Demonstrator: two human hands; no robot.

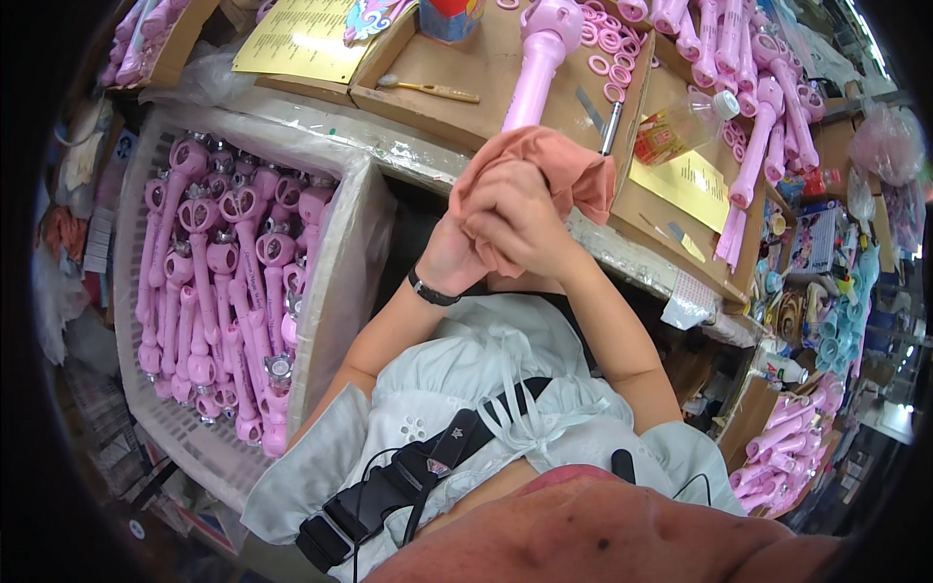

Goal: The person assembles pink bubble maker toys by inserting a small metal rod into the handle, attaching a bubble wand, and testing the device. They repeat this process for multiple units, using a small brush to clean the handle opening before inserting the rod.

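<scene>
Over cluttered cardboard worktop [544, 112], hands [505, 219] around cloth [569, 165]

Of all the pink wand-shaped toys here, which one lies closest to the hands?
The single pink wand lying alone on the cardboard just beyond the hands and their salmon cloth; the others sit piled in bins.

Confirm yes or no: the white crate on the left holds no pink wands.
No: the white crate is packed with pink wands, while both hands clutch a pink cloth over the bench.
</scene>
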